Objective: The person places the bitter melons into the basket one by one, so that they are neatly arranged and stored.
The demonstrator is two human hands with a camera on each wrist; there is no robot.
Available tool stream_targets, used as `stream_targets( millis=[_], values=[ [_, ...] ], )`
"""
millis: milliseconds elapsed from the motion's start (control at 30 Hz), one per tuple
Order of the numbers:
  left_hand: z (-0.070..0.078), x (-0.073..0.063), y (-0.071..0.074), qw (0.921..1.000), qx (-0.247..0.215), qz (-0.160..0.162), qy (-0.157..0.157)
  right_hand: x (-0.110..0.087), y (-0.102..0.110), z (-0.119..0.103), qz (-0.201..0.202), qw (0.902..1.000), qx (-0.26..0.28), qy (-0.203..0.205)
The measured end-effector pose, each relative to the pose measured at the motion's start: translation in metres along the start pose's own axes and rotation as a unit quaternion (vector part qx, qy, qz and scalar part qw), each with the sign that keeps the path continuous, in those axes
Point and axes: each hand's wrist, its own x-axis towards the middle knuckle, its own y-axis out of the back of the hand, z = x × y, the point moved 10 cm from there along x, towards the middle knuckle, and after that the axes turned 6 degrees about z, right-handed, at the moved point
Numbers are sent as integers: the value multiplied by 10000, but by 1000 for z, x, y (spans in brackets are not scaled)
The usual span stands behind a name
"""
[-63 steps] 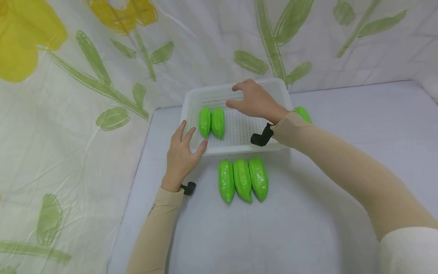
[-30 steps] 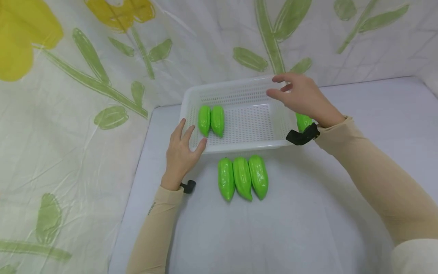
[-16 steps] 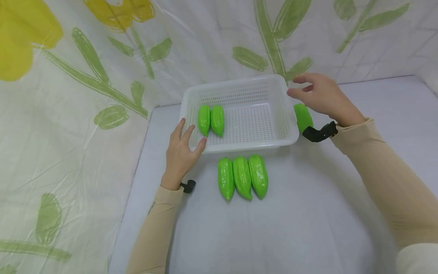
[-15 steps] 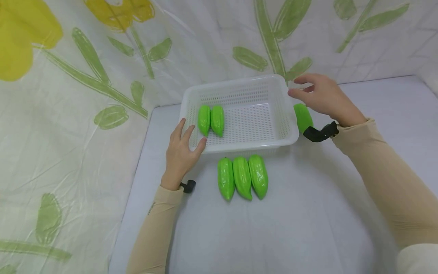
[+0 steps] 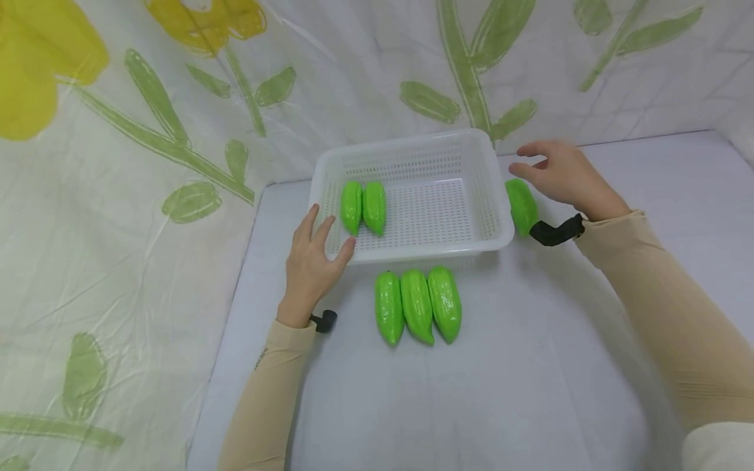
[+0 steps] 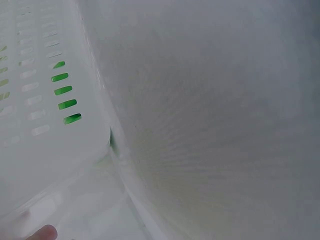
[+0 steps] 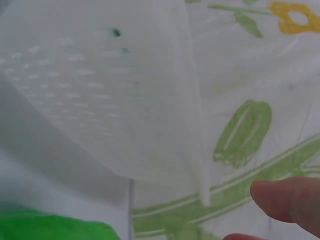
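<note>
- Biggest first: you've got the pale table (image 5: 501,366) spread under everything, with the painted cloth (image 5: 353,78) rising beyond it at 12 o'clock.
- There's your white basket (image 5: 436,250), upright near the cloth, with plenty of bare floor inside.
- Your left hand (image 5: 312,271) sits at the basket's 8 o'clock, fingers spread, gripping nothing; whether it touches the rim, I can't tell.
- Your right hand (image 5: 565,175) is out at 3 o'clock, beyond the wall, thumb and fingers parted, nothing between them.
- Three green peppers (image 5: 416,306) lie in a row outside at 6 o'clock: left to handle, I'd judge.
- Two green peppers (image 5: 374,208) lie inside, side by side toward 9 o'clock: those look done.
- And one lone pepper (image 5: 521,208) rests outside at 3 o'clock, close by your right hand, making four out against two in.
</note>
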Motion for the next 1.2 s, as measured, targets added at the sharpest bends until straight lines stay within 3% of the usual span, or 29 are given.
stream_targets(
  millis=[567,1200],
  values=[
    [2,0,1,10000,8,-38,12,14,-41,28,-527,9982,-297,33],
    [0,1,0,10000,2,-52,79,17,-57,37,-657,9971,-358,113]
  ],
)
